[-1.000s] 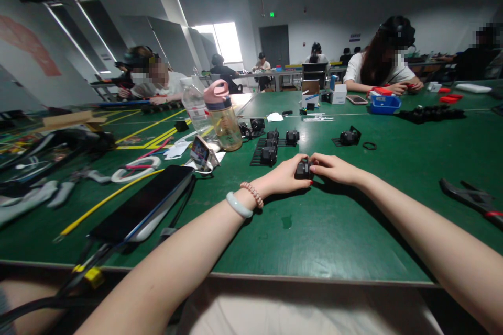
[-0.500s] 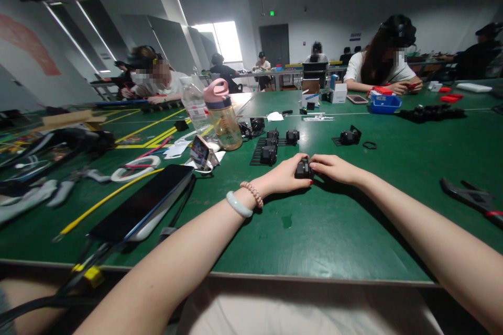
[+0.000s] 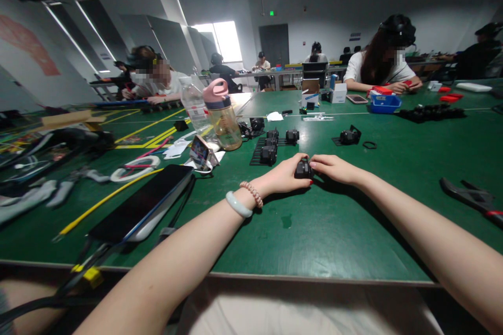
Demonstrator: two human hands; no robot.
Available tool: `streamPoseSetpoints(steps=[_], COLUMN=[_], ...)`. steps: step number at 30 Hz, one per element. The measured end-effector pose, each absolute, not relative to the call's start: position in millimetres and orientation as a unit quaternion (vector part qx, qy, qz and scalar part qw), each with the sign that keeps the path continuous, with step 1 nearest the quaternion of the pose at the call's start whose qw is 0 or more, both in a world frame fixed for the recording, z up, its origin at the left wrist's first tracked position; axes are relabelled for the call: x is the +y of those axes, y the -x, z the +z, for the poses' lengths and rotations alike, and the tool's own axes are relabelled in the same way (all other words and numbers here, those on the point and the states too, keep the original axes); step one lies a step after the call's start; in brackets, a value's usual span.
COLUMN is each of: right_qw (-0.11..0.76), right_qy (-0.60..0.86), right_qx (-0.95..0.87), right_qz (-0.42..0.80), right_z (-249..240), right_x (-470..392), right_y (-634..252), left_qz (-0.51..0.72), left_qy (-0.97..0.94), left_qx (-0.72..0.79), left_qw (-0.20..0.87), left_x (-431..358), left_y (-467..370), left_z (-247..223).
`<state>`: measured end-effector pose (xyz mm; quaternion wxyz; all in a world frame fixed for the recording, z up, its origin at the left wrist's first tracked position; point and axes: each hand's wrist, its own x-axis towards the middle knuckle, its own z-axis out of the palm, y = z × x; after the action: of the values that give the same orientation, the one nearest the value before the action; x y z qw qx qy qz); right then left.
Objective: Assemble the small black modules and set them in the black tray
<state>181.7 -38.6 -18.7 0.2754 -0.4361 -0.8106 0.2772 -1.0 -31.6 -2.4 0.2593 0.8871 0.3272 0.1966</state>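
Observation:
My left hand (image 3: 288, 173) grips a small black boxy part (image 3: 303, 169) between thumb and fingers, just above or on the green table. My right hand (image 3: 332, 167) meets it from the right, its fingertips pinched at the part's right edge; the exact contact is partly hidden. Beyond my left hand, several similar black parts (image 3: 269, 153) sit on slotted black plates. Farther right, another black part (image 3: 348, 136) stands on its own plate beside a small black ring (image 3: 369, 145).
A pink-lidded bottle (image 3: 222, 120), a clear plastic bottle (image 3: 193, 107) and a propped phone (image 3: 200, 153) stand left of my hands. A black slab-shaped device (image 3: 143, 201) lies nearer me. Pliers (image 3: 467, 196) lie at right. Other people work across the table, near a blue bin (image 3: 385, 104).

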Motion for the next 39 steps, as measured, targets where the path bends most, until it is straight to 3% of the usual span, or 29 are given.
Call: streamPoseSetpoints(steps=[15,39], right_qw=[0.289,0.271], right_qy=[0.39,0.418], right_qx=[-0.808,-0.825], right_qz=[0.334,0.266], right_z=[-21.1,-19.7], right_x=[-42.7,-41.3], right_y=[-184.5,-184.6], left_qz=[0.199,0.199], left_qy=[-0.892,-0.895], left_qx=[0.304,0.3], left_qw=[0.267,0.264], left_x=[-31.1,-31.0], left_y=[0.6,0.2], left_z=[-1.2,-2.0])
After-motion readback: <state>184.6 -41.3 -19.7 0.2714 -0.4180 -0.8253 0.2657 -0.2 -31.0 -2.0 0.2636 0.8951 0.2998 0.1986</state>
